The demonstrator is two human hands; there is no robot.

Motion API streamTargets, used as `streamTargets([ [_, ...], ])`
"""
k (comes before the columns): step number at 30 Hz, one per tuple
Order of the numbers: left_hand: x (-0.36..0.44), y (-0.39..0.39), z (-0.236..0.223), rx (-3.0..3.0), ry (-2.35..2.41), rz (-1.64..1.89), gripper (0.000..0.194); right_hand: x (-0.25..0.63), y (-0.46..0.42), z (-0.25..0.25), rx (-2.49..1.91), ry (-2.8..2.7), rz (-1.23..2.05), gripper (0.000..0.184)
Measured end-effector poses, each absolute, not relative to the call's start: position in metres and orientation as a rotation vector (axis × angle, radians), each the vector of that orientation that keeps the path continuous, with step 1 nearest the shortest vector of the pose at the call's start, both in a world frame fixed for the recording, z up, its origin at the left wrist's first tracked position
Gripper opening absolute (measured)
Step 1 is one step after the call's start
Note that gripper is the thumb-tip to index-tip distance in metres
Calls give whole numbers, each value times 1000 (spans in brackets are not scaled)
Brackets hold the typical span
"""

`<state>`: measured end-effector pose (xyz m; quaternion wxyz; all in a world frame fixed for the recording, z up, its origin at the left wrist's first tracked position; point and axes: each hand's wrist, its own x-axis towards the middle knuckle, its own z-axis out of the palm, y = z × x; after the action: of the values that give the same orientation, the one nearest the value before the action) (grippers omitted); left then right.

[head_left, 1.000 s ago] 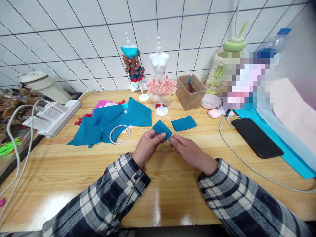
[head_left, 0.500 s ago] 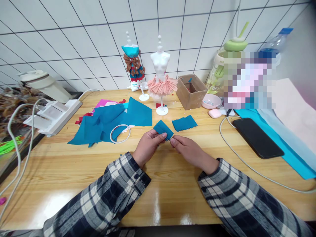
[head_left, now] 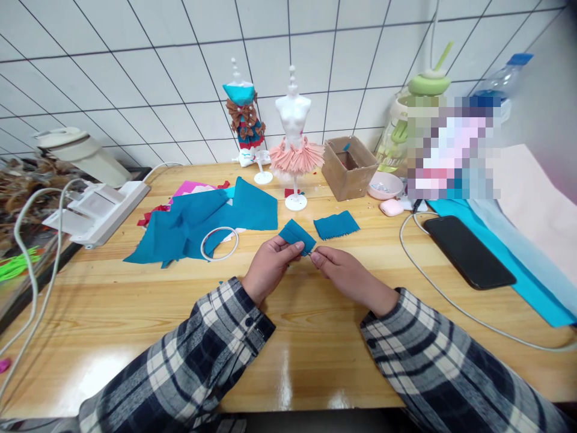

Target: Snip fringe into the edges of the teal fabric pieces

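My left hand (head_left: 269, 267) pinches a small folded piece of teal crepe paper (head_left: 296, 233) between thumb and fingers, above the table. At its lower right corner, my right hand (head_left: 340, 270) is closed in a pinch, thumb against forefinger. Something thin and light may show at those fingertips, too small to name. Just beyond my right hand, a second teal piece (head_left: 337, 225) with a jagged front edge lies flat. A large crumpled teal sheet (head_left: 189, 225) rests to the left, with a white ring (head_left: 219, 259) on its front edge.
Behind stand a mini dress form in a pink pleated skirt (head_left: 296, 157), another dressed form (head_left: 246, 120) and a cardboard box (head_left: 349, 177). A phone (head_left: 471, 252), its cable, a pink dish (head_left: 385, 186) and a tumbler (head_left: 428, 84) are right. A power strip (head_left: 108, 207) sits left.
Both hands keep nearly the same pose at the teal piece. The small light bit at my right fingertips shows less now. The camera view has shifted very slightly.
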<state>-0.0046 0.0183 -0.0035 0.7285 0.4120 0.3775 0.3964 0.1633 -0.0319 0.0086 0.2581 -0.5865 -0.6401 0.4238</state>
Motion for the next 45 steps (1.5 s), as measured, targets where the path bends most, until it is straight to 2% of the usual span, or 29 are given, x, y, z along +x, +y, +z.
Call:
streamTargets([
  [8, -2, 17, 2, 744, 831, 1004, 23, 159, -37, 7, -1579, -1727, 1081, 34],
  [18, 0, 15, 0, 827, 840, 983, 23, 150, -41, -3, -1451, -1588, 1367, 34],
  [45, 1, 13, -1, 827, 825, 993, 24, 144, -39, -3, -1458, -1580, 1229, 31],
])
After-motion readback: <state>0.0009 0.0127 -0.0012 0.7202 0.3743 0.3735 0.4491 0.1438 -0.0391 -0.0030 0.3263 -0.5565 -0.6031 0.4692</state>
